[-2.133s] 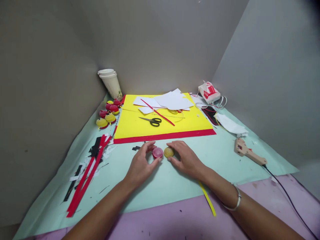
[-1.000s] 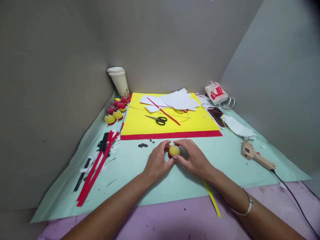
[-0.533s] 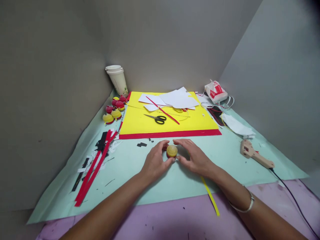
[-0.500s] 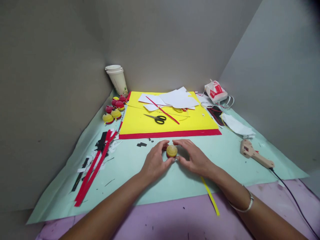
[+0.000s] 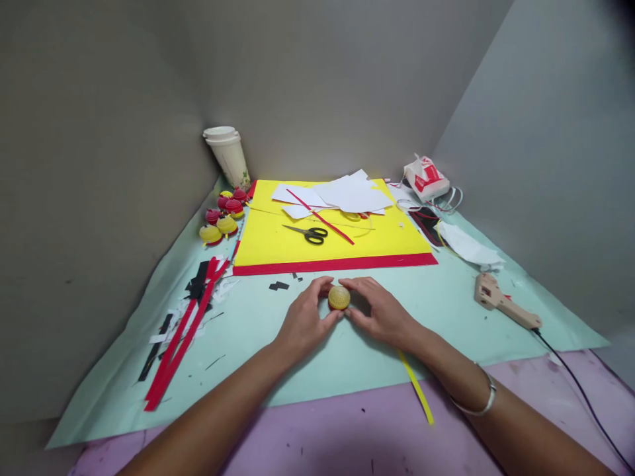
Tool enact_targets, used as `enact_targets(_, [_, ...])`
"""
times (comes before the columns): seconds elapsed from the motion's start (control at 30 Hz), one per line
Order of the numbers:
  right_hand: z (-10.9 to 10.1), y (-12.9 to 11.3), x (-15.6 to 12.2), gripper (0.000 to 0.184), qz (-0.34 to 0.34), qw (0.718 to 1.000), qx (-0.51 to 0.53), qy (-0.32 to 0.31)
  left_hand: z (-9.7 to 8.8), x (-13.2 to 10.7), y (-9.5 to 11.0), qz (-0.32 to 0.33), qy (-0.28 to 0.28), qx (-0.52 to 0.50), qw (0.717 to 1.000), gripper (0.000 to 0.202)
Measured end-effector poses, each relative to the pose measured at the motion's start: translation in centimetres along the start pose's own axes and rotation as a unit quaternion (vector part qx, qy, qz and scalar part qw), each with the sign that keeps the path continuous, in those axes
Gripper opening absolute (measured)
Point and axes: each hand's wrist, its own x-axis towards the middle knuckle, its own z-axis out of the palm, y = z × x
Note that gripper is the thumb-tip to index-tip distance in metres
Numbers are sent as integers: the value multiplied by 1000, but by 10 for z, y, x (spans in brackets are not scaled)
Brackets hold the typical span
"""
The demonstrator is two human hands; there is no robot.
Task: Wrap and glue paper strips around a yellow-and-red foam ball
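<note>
The red print on the white packet (image 5: 427,180) is too small to read; the cup (image 5: 229,158) bears a green plant drawing. Near the middle of the green sheet (image 5: 436,311), the left hand (image 5: 306,314) and right hand (image 5: 381,314) pinch with their fingers a yellow-topped red disc (image 5: 338,297). Scissors (image 5: 314,235) lie behind, on the yellow board (image 5: 270,244).

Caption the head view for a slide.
Left hand and right hand around a yellow-topped round piece, scissors on yellow sheet beyond.
</note>
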Motion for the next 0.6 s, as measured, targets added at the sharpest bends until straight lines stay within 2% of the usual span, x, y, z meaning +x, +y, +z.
enact_targets(0.3, [2,2,-1,48,15,1000,-13,10,0,3,-2,5,-1,-19,1000,53])
enact_targets(0.47, [-5,-2,2,44,17,1000,-19,13,0,2,-5,4,-5,-18,1000,55])
enact_targets(0.53, [-12,-2,3,40,39,998,-30,32,-3,1,-6,2,-10,-13,1000,58])
enact_targets(0.6, [-18,0,2,31,97,992,-46,67,-8,-1,-5,13,-13,-2,1000,62])
